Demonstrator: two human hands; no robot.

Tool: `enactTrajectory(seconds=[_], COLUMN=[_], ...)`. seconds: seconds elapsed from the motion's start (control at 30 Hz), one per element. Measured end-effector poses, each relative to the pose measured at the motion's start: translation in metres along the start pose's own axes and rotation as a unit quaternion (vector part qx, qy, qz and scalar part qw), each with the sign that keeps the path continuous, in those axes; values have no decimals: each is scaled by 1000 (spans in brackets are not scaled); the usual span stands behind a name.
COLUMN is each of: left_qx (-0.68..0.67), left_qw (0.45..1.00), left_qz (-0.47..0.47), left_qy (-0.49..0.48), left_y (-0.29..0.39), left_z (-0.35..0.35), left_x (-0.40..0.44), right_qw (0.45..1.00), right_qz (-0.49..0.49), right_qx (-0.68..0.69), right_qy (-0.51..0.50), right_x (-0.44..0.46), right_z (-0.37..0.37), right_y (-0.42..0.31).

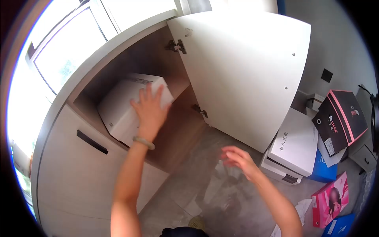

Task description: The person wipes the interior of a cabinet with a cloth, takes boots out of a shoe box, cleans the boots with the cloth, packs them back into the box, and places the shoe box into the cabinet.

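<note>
Inside the cabinet, a white box (122, 100) rests tilted on the shelf, near its front edge. My left hand (150, 112), a bracelet at the wrist, lies against the front of this box with its fingers spread. Held in the air over the floor, my right hand (239, 158) has its fingers loosely bent and slightly blurred, and nothing shows in it. The white cabinet door (244, 71) stands swung out on its hinges, between the compartment and the boxes on the right.
A white shoebox (298, 138) with handwriting sits on the right, beside a black-and-pink box (339, 118). Blue boxes (323, 170) and a pink box (331, 199) lie near them on the grey floor (185, 189). A closed cabinet door with a dark handle (92, 141) is at left.
</note>
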State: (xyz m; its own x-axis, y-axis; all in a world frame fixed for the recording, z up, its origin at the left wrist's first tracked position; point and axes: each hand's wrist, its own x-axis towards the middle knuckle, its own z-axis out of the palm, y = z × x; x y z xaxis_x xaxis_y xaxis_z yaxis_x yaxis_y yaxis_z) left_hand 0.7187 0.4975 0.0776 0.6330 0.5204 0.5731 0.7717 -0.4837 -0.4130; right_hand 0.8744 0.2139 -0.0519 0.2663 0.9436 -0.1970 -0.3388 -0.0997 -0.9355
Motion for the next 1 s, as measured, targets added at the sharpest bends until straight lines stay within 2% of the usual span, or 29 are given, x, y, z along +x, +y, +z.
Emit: enactTrajectory(seconds=[0.03,0.1,0.17,0.2,0.27,0.3,0.33,0.37,0.43,0.5,0.53,0.57,0.6,0.63,0.67,0.7,0.8,0.87,0.93,1.0], left_qx=[51,132,158,157,41,46,48,45,61,87,139,245,233,223,84,68,-37,-166,-273,-426], left_qw=[998,976,973,973,962,958,956,946,949,934,943,907,914,916,966,973,976,926,841,671], left_qz=[-24,-29,-42,-39,-119,-128,-130,-77,-38,-86,-71,85,135,186,133,133,165,244,377,571], left_qy=[-31,-169,-162,-162,-244,-252,-260,-312,-307,-335,-295,-331,-304,-275,-203,-177,-135,-238,-276,-207], left_y=[-10,-31,-61,-71,-84,-96,-112,-140,-166,-133,-116,-124,-112,-99,-58,-14,92,148,191,228], left_z=[11,16,76,83,96,109,126,152,186,158,146,180,185,189,146,101,-25,-94,-128,-114], left_x=[9,32,50,58,76,79,84,94,101,102,96,100,94,89,68,54,5,-24,-56,-85], right_qw=[1000,998,996,994,992,989,988,984,970,962,957,949,937,935,912,884,843,814,783,730], right_qz=[3,47,70,92,110,129,129,156,200,237,244,246,248,252,275,300,321,319,313,321], right_qx=[-12,-22,-21,-22,-20,-18,-10,-26,-28,-89,-81,-151,-218,-206,-262,-314,-339,-351,-369,-445], right_qy=[11,39,49,59,64,68,86,86,132,100,132,127,117,139,158,175,266,334,391,408], right_x=[-15,-46,-69,-80,-99,-106,-113,-125,-162,-199,-226,-248,-267,-287,-308,-327,-372,-392,-404,-406], right_z=[-14,-39,-57,-63,-71,-75,-77,-76,-75,-80,-87,-93,-96,-102,-109,-112,-115,-112,-110,-109], right_y=[15,43,61,68,85,89,91,92,96,107,112,116,124,136,149,161,169,179,188,193])
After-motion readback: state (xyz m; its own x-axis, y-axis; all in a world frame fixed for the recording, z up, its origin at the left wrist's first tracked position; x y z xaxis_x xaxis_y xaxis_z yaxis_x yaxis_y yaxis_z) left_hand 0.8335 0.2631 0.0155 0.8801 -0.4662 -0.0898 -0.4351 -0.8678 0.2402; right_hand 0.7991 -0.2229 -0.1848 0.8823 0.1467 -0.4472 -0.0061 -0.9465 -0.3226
